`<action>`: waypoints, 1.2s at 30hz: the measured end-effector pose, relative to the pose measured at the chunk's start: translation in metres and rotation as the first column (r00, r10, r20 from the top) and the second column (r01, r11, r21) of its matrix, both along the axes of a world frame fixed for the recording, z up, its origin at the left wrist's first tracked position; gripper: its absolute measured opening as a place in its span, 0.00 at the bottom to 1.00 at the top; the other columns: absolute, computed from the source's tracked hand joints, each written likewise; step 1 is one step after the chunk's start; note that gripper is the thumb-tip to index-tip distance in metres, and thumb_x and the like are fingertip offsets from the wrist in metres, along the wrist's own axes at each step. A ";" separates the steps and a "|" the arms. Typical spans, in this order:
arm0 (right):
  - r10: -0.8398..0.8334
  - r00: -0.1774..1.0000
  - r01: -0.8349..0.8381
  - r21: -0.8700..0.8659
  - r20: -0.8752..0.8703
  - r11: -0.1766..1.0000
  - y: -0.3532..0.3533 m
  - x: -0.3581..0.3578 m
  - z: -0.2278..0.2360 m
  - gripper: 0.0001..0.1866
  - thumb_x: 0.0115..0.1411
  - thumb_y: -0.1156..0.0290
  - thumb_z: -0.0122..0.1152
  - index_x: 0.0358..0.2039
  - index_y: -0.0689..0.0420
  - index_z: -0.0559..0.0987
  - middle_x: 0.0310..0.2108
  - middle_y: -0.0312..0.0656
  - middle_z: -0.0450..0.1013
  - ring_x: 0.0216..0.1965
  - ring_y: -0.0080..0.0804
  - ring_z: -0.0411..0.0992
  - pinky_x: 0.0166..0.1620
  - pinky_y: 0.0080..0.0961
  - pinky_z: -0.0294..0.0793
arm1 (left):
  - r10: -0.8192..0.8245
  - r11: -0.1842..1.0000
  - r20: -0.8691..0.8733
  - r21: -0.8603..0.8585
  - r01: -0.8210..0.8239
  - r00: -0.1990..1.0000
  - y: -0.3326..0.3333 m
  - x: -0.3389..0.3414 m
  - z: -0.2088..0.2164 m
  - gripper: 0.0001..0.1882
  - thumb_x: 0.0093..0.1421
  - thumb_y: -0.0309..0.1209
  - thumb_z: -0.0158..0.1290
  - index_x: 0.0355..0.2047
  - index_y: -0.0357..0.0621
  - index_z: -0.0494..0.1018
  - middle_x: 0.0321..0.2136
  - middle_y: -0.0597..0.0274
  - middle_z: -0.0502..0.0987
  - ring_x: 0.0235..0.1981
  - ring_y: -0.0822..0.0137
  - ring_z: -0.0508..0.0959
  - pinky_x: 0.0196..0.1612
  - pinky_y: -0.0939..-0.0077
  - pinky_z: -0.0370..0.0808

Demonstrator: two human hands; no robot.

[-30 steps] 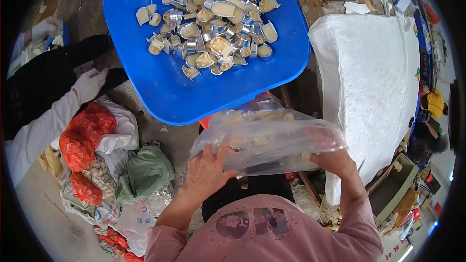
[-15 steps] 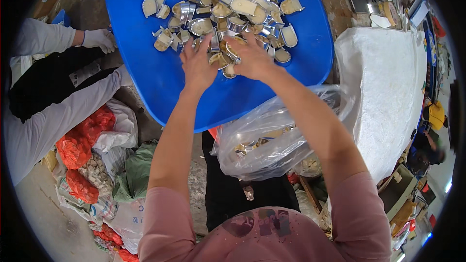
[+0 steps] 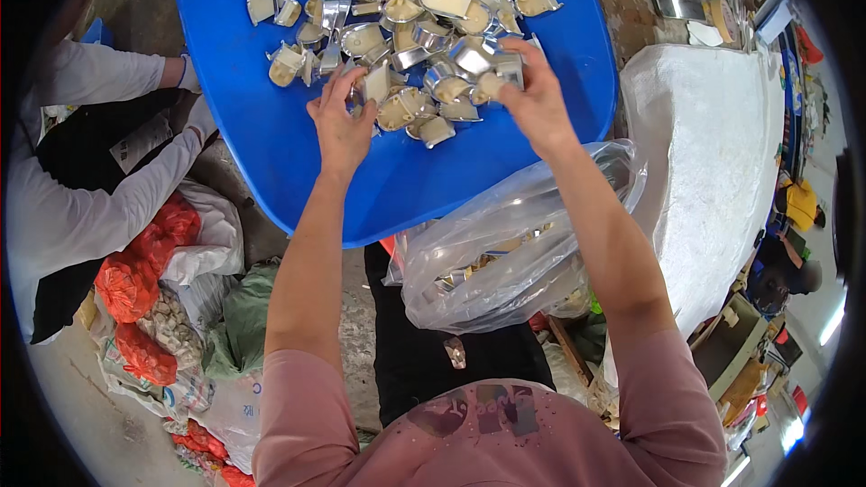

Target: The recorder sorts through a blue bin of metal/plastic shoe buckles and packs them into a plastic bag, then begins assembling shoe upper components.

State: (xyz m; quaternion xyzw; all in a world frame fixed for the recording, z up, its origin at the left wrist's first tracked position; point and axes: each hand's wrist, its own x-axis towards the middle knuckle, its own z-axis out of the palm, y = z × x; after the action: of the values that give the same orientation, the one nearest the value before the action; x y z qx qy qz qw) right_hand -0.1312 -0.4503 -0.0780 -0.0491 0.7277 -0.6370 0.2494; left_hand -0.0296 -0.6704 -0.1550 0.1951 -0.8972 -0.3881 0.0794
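Many small silver and cream heel-shaped pieces [image 3: 446,0] lie heaped in a large blue plastic tub [image 3: 406,189]. At the left of the heap's near side, my left hand [image 3: 341,131] has its fingers curled at a cream-faced piece [image 3: 377,81], the thumb below it. My right hand [image 3: 541,108] pinches another silver and cream piece [image 3: 510,69] between thumb and fingers at the heap's right side. Below my right forearm, a clear plastic bag [image 3: 487,284] holds more shiny pieces.
A person in white sleeves [image 3: 117,203] sits at the left, hands near the tub. Red mesh bags [image 3: 144,356] and a green sack [image 3: 248,329] lie at lower left. A white woven sack [image 3: 704,180] stands at right, with clutter beyond.
My hands have moved apart: the left slightly left and down, the right to the right, now holding a piece. The tub appears shifted slightly left. The other person's arm has come forward.
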 end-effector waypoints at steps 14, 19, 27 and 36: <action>0.342 0.797 -0.478 0.174 0.498 0.861 0.126 0.091 0.087 0.31 0.47 0.61 0.60 0.52 0.54 0.65 0.45 0.42 0.68 0.47 0.36 0.67 0.50 0.31 0.64 | 0.243 -0.011 0.185 0.982 -0.188 0.952 0.000 0.003 0.071 0.18 0.60 0.29 0.48 0.51 0.45 0.64 0.42 0.63 0.72 0.38 0.69 0.72 0.36 0.75 0.71; 0.629 0.544 -0.838 0.329 0.555 0.435 0.103 0.122 0.086 0.28 0.48 0.64 0.55 0.52 0.50 0.65 0.45 0.49 0.69 0.47 0.46 0.68 0.50 0.33 0.65 | 0.158 -0.002 0.119 0.993 -0.121 0.980 0.018 0.007 0.095 0.22 0.59 0.30 0.47 0.53 0.42 0.59 0.47 0.51 0.70 0.46 0.49 0.73 0.44 0.60 0.75; 0.456 0.650 -0.622 0.080 0.608 0.779 0.117 0.130 0.077 0.34 0.50 0.59 0.59 0.57 0.55 0.62 0.55 0.44 0.63 0.55 0.39 0.63 0.57 0.30 0.60 | -0.639 -0.225 -0.266 0.962 0.155 0.721 0.108 0.061 0.173 0.24 0.56 0.25 0.51 0.54 0.40 0.63 0.46 0.63 0.69 0.46 0.73 0.69 0.46 0.76 0.68; 0.305 0.430 -0.815 0.221 0.850 0.535 0.139 0.143 0.070 0.41 0.51 0.57 0.58 0.64 0.49 0.51 0.37 0.49 0.74 0.32 0.32 0.75 0.32 0.28 0.76 | -0.780 0.616 0.266 0.487 0.619 0.567 0.142 0.125 0.120 0.18 0.59 0.32 0.46 0.46 0.35 0.62 0.37 0.39 0.70 0.36 0.43 0.73 0.39 0.58 0.72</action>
State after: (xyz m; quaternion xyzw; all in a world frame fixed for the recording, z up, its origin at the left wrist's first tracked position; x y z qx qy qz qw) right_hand 0.0122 -0.3109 -0.0077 0.0334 0.6580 -0.1933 0.7270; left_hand 0.0950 -0.5289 -0.0348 -0.0881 -0.8090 -0.4782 -0.3303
